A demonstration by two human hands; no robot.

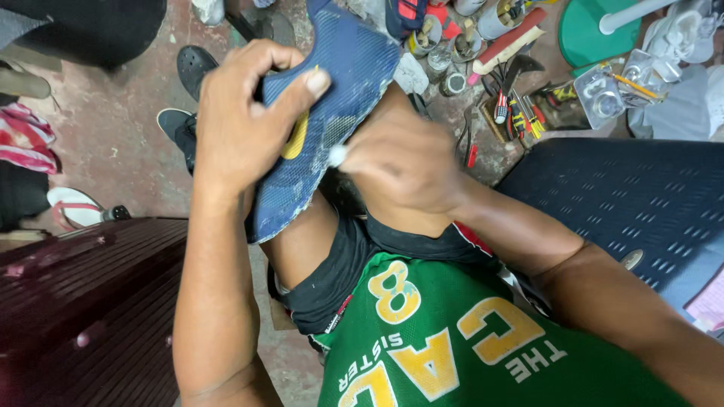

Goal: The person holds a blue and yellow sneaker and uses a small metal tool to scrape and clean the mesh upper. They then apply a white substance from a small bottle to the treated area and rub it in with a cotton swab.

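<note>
Within left hand grip: blue shoe, sole up.

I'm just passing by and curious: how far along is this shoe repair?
Done so far: hard to tell, though the blue sole looks scuffed. In hand: the left hand grips the shoe sole-up on the knee while the right hand, blurred, presses a small white-tipped thing to its edge. Left: the sole looks worn; other tools lie on the floor.

even daylight, soft shadows (right hand motion-blurred)
</note>
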